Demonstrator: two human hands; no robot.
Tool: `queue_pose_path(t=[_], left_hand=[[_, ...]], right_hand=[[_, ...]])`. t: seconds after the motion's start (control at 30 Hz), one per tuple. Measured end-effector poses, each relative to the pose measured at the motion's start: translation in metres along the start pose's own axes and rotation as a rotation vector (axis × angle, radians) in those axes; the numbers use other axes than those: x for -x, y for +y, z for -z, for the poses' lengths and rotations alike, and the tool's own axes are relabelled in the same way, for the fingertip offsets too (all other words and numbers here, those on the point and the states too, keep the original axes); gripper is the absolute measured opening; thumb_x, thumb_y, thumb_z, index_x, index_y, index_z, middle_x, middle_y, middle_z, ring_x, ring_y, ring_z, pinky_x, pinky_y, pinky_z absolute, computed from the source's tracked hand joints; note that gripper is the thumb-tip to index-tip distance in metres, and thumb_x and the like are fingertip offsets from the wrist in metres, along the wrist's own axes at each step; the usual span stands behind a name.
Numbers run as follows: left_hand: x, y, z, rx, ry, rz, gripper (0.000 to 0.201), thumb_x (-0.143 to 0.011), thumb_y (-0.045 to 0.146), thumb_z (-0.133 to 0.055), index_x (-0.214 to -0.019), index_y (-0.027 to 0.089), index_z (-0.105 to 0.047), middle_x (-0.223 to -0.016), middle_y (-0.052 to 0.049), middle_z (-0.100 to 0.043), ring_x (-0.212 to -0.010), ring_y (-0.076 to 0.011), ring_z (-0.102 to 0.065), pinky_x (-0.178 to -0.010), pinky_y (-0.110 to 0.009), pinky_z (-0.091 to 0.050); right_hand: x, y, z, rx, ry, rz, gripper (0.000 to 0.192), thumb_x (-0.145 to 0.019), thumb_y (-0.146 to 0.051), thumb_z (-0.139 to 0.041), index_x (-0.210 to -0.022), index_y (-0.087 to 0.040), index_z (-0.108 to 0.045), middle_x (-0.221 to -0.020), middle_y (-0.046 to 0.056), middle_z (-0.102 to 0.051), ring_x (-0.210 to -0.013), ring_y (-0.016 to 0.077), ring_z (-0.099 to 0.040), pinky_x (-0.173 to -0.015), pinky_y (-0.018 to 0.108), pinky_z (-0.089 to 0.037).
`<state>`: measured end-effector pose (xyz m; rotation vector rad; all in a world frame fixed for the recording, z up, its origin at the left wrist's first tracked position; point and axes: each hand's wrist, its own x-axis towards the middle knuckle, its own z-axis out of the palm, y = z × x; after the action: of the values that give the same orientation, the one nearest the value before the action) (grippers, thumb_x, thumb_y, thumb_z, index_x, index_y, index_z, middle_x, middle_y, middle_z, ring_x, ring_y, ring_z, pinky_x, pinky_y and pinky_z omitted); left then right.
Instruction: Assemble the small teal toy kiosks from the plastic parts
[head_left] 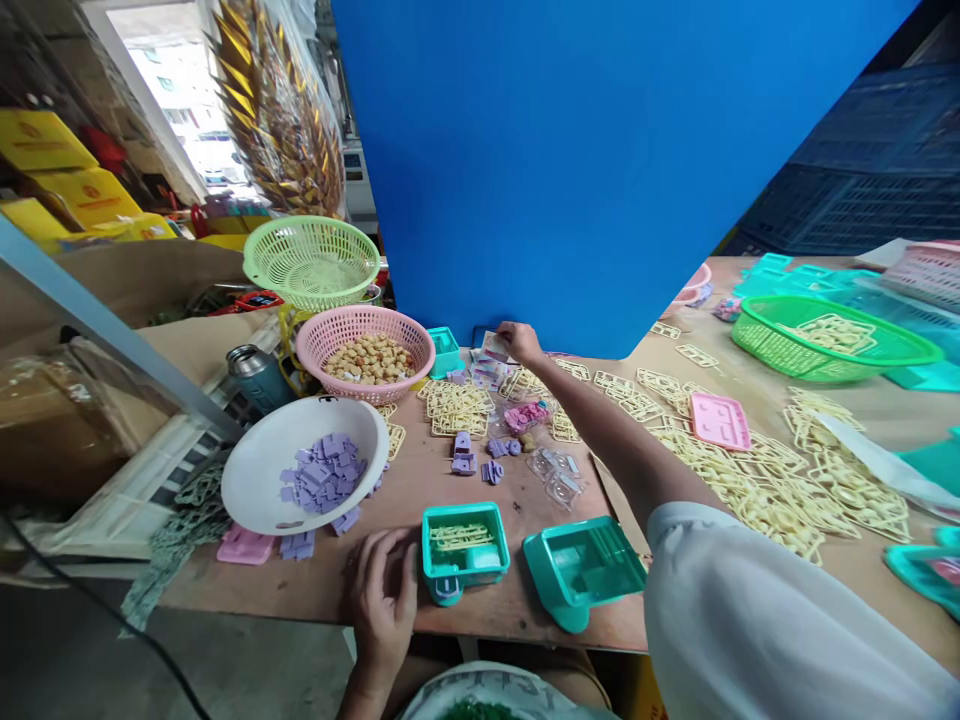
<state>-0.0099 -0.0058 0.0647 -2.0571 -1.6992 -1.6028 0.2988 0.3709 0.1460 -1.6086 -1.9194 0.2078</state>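
Note:
My left hand (384, 590) rests at the near table edge, its fingers touching the side of a small teal plastic box (463, 545) that holds a cream plastic frame. A second teal box (581, 568) lies just right of it, tilted. My right hand (519, 343) reaches far across the table and pinches a small white and pink card (496, 347) from a pile of such cards. Purple plastic pieces (474, 458) and clear plastic shells (556, 476) lie between the two hands.
A white bowl (259, 485) with purple pieces sits at the left. Behind it stand a pink basket (365, 353) of tan bits, a green basket (311, 262) and a metal flask (259, 375). Cream frames (757, 470) cover the right side, near a green tray (832, 338) and a pink tray (718, 420).

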Motion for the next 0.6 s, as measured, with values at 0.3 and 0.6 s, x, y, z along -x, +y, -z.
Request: queue_pose_path(t=[0.3,0.6], left_hand=[[0.002,-0.005,-0.001,0.131,0.008,0.180,0.025,-0.106,0.043,-0.061,-0.103,0.021,-0.073,-0.098,-0.009,-0.077,-0.091,-0.0224,-0.075,-0.081,-0.036,-0.061],[-0.010,0.000,0.009,0.351,-0.216,0.111,0.069,-0.095,0.066,-0.070,-0.147,0.021,-0.058,-0.142,-0.017,-0.067,-0.136,-0.0326,-0.064,-0.118,-0.051,-0.052]], right_hand=[[0.067,-0.038,0.047,-0.312,-0.048,0.040,0.028,-0.099,-0.044,-0.062,-0.099,-0.018,-0.070,-0.077,0.004,-0.068,-0.069,0.0174,-0.058,-0.063,0.028,-0.048],[0.203,-0.103,0.103,-0.593,-0.034,0.302,0.046,-0.089,-0.068,-0.080,-0.082,-0.022,-0.074,-0.078,0.003,-0.062,-0.071,0.0160,-0.056,-0.060,0.030,-0.043]])
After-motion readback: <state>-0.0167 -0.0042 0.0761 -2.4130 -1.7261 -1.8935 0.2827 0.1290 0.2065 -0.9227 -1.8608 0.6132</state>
